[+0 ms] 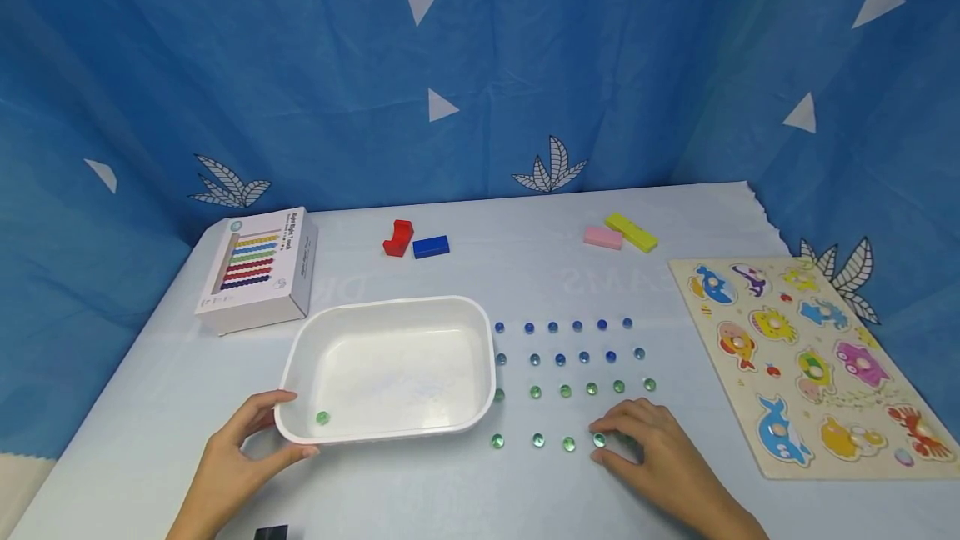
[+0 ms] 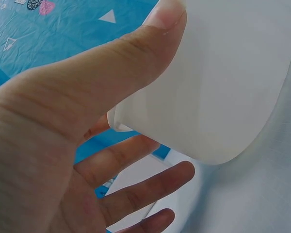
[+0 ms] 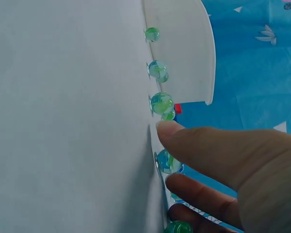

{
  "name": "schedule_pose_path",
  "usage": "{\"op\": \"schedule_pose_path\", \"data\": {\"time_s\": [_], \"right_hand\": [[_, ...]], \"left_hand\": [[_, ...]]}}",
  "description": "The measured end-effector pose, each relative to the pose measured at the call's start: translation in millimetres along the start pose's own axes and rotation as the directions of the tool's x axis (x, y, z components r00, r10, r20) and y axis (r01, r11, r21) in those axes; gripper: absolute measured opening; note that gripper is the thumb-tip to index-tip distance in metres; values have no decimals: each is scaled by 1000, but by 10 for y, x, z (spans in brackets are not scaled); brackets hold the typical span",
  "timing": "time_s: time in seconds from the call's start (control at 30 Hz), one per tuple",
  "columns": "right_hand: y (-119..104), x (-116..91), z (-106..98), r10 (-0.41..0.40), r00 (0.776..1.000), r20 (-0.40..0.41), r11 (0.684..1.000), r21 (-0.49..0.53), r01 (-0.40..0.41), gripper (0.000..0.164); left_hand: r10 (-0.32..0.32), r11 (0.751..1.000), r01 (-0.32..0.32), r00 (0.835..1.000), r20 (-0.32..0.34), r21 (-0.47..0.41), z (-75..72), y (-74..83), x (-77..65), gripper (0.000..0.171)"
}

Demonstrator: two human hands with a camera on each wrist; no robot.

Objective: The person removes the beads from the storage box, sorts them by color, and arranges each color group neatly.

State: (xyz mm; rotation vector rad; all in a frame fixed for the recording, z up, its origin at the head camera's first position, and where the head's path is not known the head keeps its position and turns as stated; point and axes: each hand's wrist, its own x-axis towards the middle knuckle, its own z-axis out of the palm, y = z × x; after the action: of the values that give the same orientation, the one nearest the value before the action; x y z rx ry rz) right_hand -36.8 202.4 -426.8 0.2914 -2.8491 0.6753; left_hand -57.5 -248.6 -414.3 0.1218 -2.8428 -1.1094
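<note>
My left hand [image 1: 243, 448] grips the near left corner of a white plastic tray [image 1: 390, 437], thumb and index finger at its rim. In the left wrist view the thumb lies against the tray wall [image 2: 218, 87], with the other fingers spread below. Inside the tray lies one green glass marble [image 1: 322, 417]. My right hand [image 1: 660, 457] holds thumb and index finger on either side of a blue-green glass marble [image 1: 599, 440], pinching it at the table in the nearest row. Another green marble [image 3: 178, 227] shows by the lower fingers in the right wrist view.
Rows of blue marbles [image 1: 577, 326] and green marbles [image 1: 592, 388] lie right of the tray. A boxed toy [image 1: 258, 269] stands back left. Red [image 1: 399, 238], blue [image 1: 431, 247], pink [image 1: 603, 237] and yellow blocks [image 1: 632, 232] lie behind. A sea-animal puzzle board [image 1: 720, 394] is at right.
</note>
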Motion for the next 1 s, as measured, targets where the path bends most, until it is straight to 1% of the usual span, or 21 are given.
{"op": "schedule_pose_path", "data": {"time_s": [0.17, 0.33, 0.43, 0.53, 0.7, 1.0], "right_hand": [[-66, 35, 12, -25, 1000, 16, 1000, 18, 24, 31], [-118, 76, 48, -92, 995, 40, 995, 32, 91, 30], [-136, 98, 66, -113, 992, 64, 993, 30, 111, 28], [-143, 118, 77, -118, 990, 76, 993, 28, 116, 25], [-136, 134, 89, -133, 989, 58, 991, 27, 131, 21], [-129, 132, 111, -113, 992, 47, 993, 35, 111, 23]], "left_hand": [[-4, 1000, 4, 1000, 5, -1, -2, 0, -5, 66], [-11, 1000, 11, 1000, 8, 8, -5, 14, -7, 66], [-18, 1000, 18, 1000, 10, 14, -7, 24, 2, 67], [-17, 1000, 17, 1000, 9, 15, -8, 27, 8, 67], [-8, 1000, 8, 1000, 6, 6, -10, 23, -1, 66], [-19, 1000, 19, 1000, 8, 14, -6, 11, -4, 67]]}}
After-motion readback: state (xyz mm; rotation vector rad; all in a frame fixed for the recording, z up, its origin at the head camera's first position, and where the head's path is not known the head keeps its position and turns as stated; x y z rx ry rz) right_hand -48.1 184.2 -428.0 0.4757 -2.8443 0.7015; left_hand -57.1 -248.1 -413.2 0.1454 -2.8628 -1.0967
